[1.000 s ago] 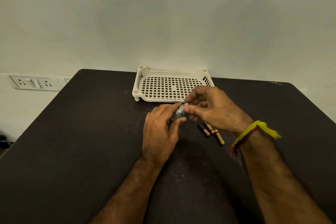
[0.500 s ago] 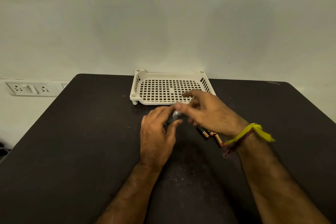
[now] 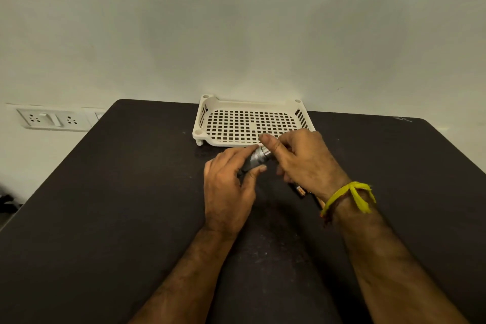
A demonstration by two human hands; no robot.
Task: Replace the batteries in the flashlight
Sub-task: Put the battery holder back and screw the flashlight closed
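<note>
We see the left hand curled round the grey flashlight, holding it just above the dark desk. The right hand pinches the flashlight's far end, thumb up. Batteries lie on the desk under the right wrist, partly hidden. A white tray sits at the far edge, just beyond the hands.

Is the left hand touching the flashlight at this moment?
Touching. The head view shows the left hand with its fingers and thumb wrapped round the body of the flashlight, no gap between them; the right hand holds its other end.
</note>
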